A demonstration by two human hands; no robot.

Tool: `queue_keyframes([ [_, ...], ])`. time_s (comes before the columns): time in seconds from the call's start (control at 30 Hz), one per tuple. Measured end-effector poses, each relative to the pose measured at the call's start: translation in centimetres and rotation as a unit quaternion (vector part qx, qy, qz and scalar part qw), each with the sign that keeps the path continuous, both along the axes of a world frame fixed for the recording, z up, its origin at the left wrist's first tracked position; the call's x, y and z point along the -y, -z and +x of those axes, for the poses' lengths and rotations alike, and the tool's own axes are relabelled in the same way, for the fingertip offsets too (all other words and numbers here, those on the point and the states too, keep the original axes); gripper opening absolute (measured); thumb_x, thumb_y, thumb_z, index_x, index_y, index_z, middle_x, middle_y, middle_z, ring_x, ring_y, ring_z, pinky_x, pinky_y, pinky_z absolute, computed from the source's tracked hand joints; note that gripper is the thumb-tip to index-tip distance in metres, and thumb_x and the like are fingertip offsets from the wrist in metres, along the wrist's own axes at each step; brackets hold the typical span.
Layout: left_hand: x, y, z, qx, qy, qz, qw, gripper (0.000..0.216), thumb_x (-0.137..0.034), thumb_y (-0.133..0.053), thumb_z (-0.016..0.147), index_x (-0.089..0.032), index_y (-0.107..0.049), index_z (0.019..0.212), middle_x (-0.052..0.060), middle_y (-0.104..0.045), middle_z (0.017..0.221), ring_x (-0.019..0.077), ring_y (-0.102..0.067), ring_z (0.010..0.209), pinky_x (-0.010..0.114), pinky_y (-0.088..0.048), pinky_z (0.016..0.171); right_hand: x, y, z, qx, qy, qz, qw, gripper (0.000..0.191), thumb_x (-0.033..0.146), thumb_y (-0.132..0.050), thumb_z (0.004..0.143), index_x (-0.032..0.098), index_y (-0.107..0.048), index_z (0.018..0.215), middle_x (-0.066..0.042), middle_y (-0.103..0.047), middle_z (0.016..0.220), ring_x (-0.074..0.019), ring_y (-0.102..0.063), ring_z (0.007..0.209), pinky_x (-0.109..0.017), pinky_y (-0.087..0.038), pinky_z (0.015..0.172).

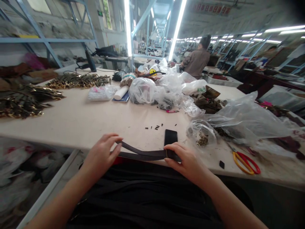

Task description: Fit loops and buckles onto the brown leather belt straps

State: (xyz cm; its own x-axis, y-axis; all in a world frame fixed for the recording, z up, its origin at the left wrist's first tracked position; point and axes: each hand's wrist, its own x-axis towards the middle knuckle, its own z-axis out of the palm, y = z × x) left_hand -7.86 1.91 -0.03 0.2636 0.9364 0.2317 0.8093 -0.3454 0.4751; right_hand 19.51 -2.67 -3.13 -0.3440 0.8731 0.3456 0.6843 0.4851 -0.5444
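A dark strap (145, 155) runs between my hands at the table's front edge, lying in two bands one behind the other. My left hand (103, 152) is closed on its left end, thumb and fingers pinching the bands. On the right, my right hand (182, 157) grips the strap where a small buckle-like metal piece shows between the fingers; its exact shape is partly hidden. Just beyond that hand lies a black phone (171, 137). Several small dark bits (156, 127) are scattered on the table behind the strap.
Red-and-yellow-handled scissors (245, 162) and a small black piece (221, 164) lie at right. A clear bag of metal rings (202, 139) is nearby. Bundled straps (26, 100) sit at left, plastic bags (143, 90) at the back. A person (197, 60) stands beyond.
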Motion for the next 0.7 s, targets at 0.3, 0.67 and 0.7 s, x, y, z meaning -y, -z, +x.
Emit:
queue_keyframes([
  [0.3,1.9,-1.2,6.6,0.071,0.166,-0.247,0.952,0.022,-0.041,-0.061,0.071,-0.020,-0.059,0.078,-0.002,-0.061,0.072,0.0158,-0.055,0.068,0.024,-0.037,0.057,0.7,0.3,-1.5,-0.079,-0.025,0.026,0.996,0.041,0.040,-0.060,0.078,0.017,-0.052,0.110,-0.006,-0.062,0.088,-0.0163,-0.060,0.079,-0.028,-0.050,0.069],
  [0.67,1.7,-1.8,4.0,0.204,0.168,-0.398,0.878,0.046,-0.014,-0.043,0.070,-0.017,-0.048,0.115,0.002,-0.063,0.093,0.0155,-0.058,0.083,0.026,-0.043,0.073,-0.1,2.2,-1.0,-0.114,-0.069,-0.039,0.990,0.030,0.039,-0.059,0.080,0.018,-0.057,0.101,-0.005,-0.055,0.085,-0.0140,-0.053,0.073,-0.025,-0.044,0.064],
  [0.7,1.5,-1.6,3.7,0.217,0.162,-0.405,0.873,0.046,-0.014,-0.042,0.069,-0.017,-0.048,0.115,0.002,-0.064,0.093,0.0153,-0.058,0.082,0.025,-0.043,0.073,-0.1,2.4,-1.0,-0.114,-0.065,-0.041,0.991,0.029,0.038,-0.060,0.079,0.018,-0.057,0.099,-0.005,-0.055,0.085,-0.0141,-0.052,0.074,-0.025,-0.044,0.064],
])
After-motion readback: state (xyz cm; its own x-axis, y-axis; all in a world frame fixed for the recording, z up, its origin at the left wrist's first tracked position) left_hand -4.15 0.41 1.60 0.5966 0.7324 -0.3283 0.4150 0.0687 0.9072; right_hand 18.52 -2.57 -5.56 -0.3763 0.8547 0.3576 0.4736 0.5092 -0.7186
